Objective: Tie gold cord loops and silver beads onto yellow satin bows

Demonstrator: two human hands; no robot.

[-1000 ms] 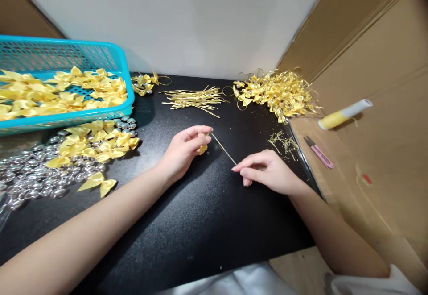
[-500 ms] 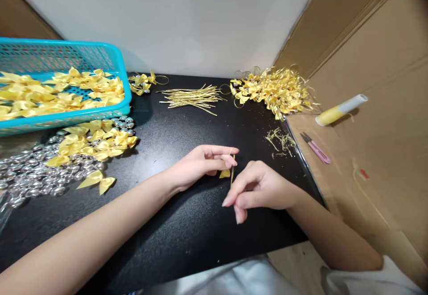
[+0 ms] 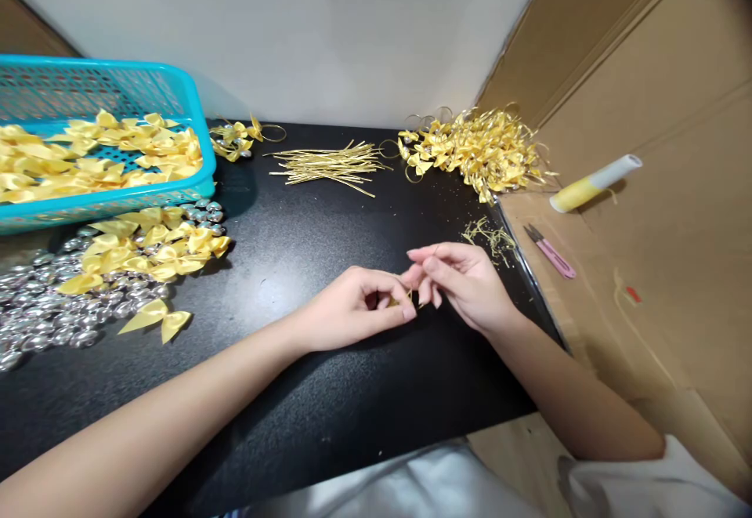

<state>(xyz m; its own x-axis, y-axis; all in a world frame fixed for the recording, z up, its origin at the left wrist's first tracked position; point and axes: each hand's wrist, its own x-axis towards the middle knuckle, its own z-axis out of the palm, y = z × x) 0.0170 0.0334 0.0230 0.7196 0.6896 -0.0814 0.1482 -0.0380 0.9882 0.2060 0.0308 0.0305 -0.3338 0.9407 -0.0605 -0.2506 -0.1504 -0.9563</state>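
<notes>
Near the middle of the black table, my left hand [image 3: 356, 310] is closed in a pinch, thumb against fingertips. A bit of yellow ribbon bow [image 3: 395, 300] and gold cord shows between its fingers; most of the bow is hidden. Just to the right, my right hand [image 3: 464, 283] has its thumb and forefinger pressed together on a thin end of the gold cord, its other fingers curled close to the left fingertips. Beyond the hands lies a loose bundle of gold cords [image 3: 329, 165].
On the left, a turquoise basket [image 3: 203, 150] holds yellow bows, with silver beads [image 3: 88, 318] and more bows [image 3: 156, 251] before it. A heap of finished-looking bow loops [image 3: 493, 150] lies back right, near cord scraps [image 3: 490, 237], pink-handled snips [image 3: 552, 253] and a tube [image 3: 596, 183].
My right hand has turned and risen from below the left fingertips to their upper right. My left hand has rolled over, thumb and fingers now pinching lower. The view has shifted slightly.
</notes>
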